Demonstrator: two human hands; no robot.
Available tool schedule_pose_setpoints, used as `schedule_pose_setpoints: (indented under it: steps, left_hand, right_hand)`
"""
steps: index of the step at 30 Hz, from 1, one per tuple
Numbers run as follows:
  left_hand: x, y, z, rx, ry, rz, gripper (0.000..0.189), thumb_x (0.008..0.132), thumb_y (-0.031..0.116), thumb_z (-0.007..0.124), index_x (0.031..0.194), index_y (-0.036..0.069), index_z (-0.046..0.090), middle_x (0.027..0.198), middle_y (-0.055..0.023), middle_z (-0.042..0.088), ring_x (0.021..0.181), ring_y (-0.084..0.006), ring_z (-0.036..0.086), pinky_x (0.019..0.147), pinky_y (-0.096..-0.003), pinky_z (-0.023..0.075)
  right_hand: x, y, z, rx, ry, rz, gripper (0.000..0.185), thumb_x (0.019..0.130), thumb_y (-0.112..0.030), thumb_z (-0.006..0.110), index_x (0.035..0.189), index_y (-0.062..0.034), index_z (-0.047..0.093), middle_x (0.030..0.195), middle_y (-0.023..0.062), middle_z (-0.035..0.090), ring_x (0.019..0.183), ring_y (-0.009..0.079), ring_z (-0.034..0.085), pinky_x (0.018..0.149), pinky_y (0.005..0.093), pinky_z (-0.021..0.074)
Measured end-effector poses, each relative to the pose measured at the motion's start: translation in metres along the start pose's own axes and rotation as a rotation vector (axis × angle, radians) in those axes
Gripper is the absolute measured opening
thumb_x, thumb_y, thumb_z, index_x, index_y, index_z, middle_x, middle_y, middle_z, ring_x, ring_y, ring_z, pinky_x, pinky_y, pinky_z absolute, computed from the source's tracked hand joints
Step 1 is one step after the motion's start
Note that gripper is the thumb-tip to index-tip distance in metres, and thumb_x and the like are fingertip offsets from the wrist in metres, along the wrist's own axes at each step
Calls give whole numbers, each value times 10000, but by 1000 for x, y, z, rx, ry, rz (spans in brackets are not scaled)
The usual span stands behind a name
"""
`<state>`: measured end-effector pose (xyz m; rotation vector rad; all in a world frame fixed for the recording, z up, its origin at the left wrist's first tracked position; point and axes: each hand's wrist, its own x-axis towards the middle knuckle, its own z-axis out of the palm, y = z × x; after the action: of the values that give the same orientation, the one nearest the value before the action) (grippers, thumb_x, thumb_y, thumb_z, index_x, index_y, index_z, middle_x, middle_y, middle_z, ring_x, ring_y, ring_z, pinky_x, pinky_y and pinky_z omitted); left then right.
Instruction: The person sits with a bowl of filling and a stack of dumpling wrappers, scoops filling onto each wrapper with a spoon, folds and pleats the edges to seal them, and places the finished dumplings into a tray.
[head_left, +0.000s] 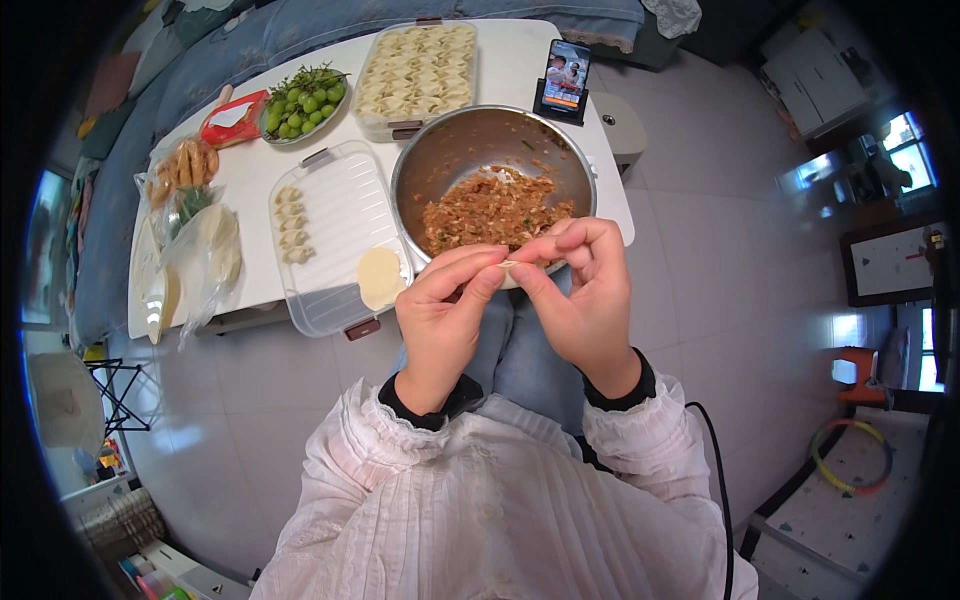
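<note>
Between the fingertips of both hands is a small folded dumpling (510, 276), pinched along its top edge. My left hand (451, 311) grips it from one side and my right hand (581, 292) from the other; the fingers hide much of it. Just beyond them stands a large steel bowl (409, 161) with minced filling (491, 206) in it. To the left, a clear plastic tray (341, 217) carries a short row of shaped dumplings (291, 225). Round dough wrappers (380, 277) lie on the tray's near right corner, close to my left hand.
On the white table (251, 277) are a lidded box of dumplings (416, 71), a plate of green grapes (304, 105), a red tissue pack (234, 120), bagged bread (187, 165) and a plastic bag of dough (217, 240). A phone (566, 75) stands at the far right. A black cable (716, 450) hangs beside my right sleeve.
</note>
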<state>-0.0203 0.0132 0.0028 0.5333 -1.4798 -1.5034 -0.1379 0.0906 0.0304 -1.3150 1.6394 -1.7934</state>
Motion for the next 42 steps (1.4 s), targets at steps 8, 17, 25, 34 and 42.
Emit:
schedule_pose_setpoints:
  steps: [8, 17, 25, 34, 42]
  left_hand:
    - [1, 1, -4, 71, -57, -23, 165, 832, 38, 686, 986, -20, 687, 1008, -103, 656, 860, -118, 605, 717, -213, 480]
    - [-1, 2, 2, -103, -88, -121, 147, 832, 14, 681, 969, -37, 670, 999, -101, 652, 841, -120, 614, 724, -222, 495]
    - [3, -7, -3, -223, -21, -203, 164, 875, 71, 646, 1009, -24, 648, 1039, -115, 649, 900, -162, 626, 770, -260, 516]
    - [-2, -6, 3, -318, -36, -239, 157, 877, 53, 636, 1012, -26, 653, 1056, -115, 647, 902, -151, 618, 782, -253, 513]
    - [0, -3, 3, -346, -58, -200, 171, 880, 38, 625, 1035, -29, 649, 1078, -126, 633, 932, -164, 618, 800, -261, 521]
  right_hand:
    - [1, 4, 1, -95, 91, -142, 327, 793, 56, 659, 961, -15, 388, 807, 129, 661, 795, 179, 667, 683, 271, 508]
    - [-2, 6, -7, -82, -55, -117, 426, 785, 79, 668, 1077, -21, 374, 970, 106, 620, 892, 129, 571, 798, 252, 461]
    - [-1, 5, -24, 1, 30, -22, 547, 758, 25, 717, 1175, -5, 365, 1009, 149, 637, 917, 188, 628, 840, 297, 486]
    - [-4, 6, -17, 345, 140, 69, 352, 814, 87, 629, 1032, 3, 366, 913, 145, 637, 850, 147, 618, 798, 272, 493]
    - [0, 7, -15, 139, 85, -2, 365, 806, 66, 649, 1033, 4, 371, 942, 106, 639, 849, 129, 586, 806, 271, 474]
